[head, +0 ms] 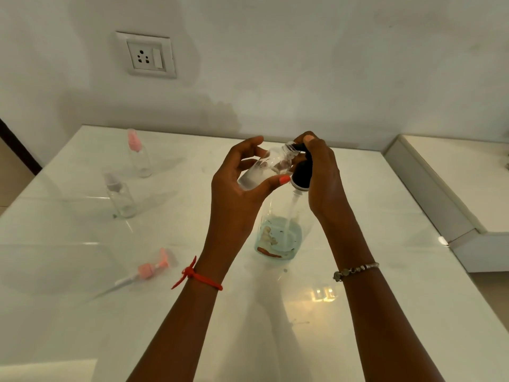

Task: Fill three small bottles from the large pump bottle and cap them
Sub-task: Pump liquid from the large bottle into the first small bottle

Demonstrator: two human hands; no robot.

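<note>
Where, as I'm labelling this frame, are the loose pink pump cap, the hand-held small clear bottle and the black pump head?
loose pink plastic pump cap (146, 270): head view, on its collar.
small clear bottle (268, 168): head view, on its body.
black pump head (301, 175): head view, on its collar.

Soft dim light, tabletop (358, 312) glare

No words, numbers or brand names can be read anywhere. The large pump bottle (292, 238) carries a torn label remnant (268, 236) with brownish marks, too blurred to yield any lettering. The wall socket (147, 55) shows no legible marking either.
</note>
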